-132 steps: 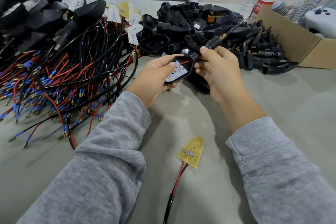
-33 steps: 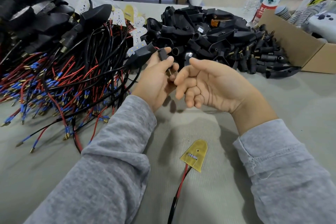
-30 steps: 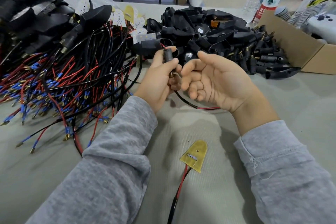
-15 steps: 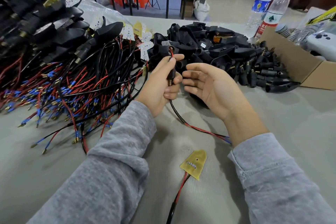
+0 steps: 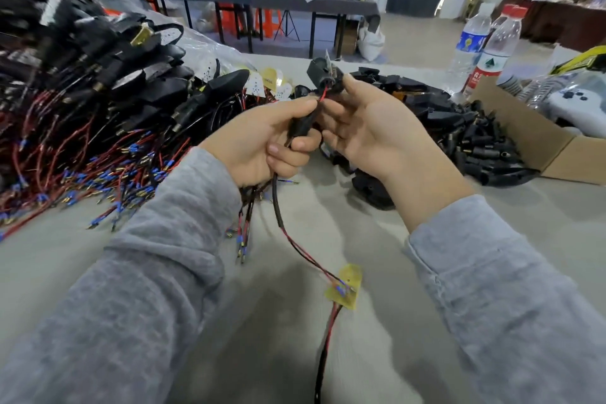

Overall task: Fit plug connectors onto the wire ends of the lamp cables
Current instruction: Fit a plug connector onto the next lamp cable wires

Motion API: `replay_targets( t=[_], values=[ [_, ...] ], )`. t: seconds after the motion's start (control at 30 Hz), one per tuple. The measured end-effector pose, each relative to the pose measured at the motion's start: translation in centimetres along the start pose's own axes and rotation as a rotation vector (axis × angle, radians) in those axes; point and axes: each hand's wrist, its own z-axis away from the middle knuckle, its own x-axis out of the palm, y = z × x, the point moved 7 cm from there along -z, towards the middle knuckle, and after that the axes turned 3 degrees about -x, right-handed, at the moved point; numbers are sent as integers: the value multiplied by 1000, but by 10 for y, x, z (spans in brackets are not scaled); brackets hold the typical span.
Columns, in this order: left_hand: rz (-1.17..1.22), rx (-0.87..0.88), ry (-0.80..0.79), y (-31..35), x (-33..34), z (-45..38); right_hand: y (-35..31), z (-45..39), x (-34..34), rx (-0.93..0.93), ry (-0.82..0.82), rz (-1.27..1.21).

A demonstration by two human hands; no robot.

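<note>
Together, left hand point(image 5: 262, 141) grips the plug connector point(image 5: 303, 123); right hand point(image 5: 367, 128) fingers pinch the lamp housing point(image 5: 323, 74).

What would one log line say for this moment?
left hand: grips cable | right hand: holds lamp housing | yellow board: on table
</note>
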Motion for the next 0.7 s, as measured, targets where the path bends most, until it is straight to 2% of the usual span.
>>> replay_targets(
  t=[0.2, 0.37, 0.47, 0.57, 0.7],
  values=[
    [-122, -99, 232, 22, -46, 34, 6, -18, 31, -36, 11, -113],
    [-351, -158, 442, 9, -82, 50, 41, -35, 38, 41, 127, -142],
    [-488, -191, 452, -4, -93, 60, 66, -44, 40, 106, 195, -210],
    [-486, -185, 457, -1, -107, 70, 76, -57, 45, 126, 233, -252],
    [-576, -110, 579, 31, -135, 81, 69, -81, 68, 114, 200, -336]
  ],
)
